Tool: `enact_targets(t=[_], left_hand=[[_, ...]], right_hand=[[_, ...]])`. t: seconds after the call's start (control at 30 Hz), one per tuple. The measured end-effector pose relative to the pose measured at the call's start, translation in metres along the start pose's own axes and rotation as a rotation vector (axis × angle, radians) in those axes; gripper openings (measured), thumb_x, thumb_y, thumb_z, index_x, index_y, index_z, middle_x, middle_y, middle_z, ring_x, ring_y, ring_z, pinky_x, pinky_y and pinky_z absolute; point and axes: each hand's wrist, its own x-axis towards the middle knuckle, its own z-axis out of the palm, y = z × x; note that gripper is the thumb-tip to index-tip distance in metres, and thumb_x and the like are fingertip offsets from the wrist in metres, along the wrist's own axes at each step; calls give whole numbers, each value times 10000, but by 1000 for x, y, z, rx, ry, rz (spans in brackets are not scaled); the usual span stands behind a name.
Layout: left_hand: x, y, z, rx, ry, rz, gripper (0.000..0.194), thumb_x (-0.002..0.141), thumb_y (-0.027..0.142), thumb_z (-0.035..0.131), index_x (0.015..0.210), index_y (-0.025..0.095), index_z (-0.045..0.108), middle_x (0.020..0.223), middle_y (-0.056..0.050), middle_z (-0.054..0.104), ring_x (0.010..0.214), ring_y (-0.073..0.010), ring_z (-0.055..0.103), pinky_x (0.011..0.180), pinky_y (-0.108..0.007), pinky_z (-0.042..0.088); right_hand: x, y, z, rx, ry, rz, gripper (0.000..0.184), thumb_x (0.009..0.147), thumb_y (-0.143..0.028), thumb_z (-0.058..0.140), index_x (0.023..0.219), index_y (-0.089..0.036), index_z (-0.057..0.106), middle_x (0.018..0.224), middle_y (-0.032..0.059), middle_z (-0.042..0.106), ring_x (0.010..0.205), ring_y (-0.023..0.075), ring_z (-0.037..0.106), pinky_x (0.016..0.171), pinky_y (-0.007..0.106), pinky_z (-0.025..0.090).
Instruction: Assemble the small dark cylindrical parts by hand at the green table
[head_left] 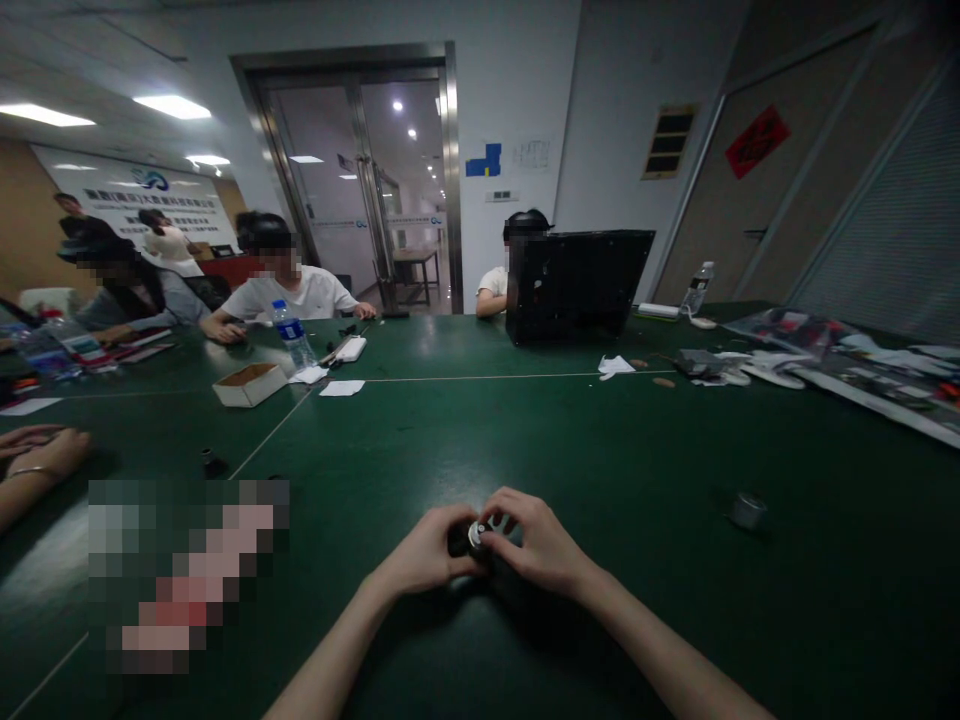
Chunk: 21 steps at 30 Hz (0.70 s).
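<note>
Between my hands, just above the green table (420, 440), is a small round metal part (476, 537) with a pale, shiny face and a dark body. My left hand (431, 550) wraps around its dark side with the fingers curled. From the other side my right hand (529, 540) closes on it, thumb and fingertips at the shiny face. The part's exact kind and its lower portion are hidden by my fingers. Off to the right, a small grey metal cylinder (748, 511) lies on the table, apart from my hands.
A small dark fitting (212, 463) and another person's hand (52, 455) are at the left. Farther back stand an open white box (250, 386), a water bottle (294, 335) and a large black case (574, 285). Papers and a cluttered tray (885, 400) lie right. Several people sit opposite.
</note>
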Motion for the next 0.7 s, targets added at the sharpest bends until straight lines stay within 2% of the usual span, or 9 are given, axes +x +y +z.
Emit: enact_targets(t=[0.13, 0.7], left_hand=[[3, -4, 5, 29, 46, 17, 284, 689, 291, 691, 927, 152, 621, 887, -3, 618, 803, -143, 521, 724, -214, 370], [0, 5, 2, 108, 52, 15, 253, 704, 281, 651, 915, 147, 617, 876, -18, 619, 784, -151, 522, 706, -223, 372]], right_hand=[[-1, -2, 3, 8, 10, 8, 66, 812, -219, 599, 865, -186, 620, 851, 14, 597, 739, 128, 554, 642, 226, 437], [-1, -4, 3, 28, 25, -23, 104, 826, -148, 562, 868, -184, 650, 883, 31, 607, 791, 146, 566, 718, 259, 435]])
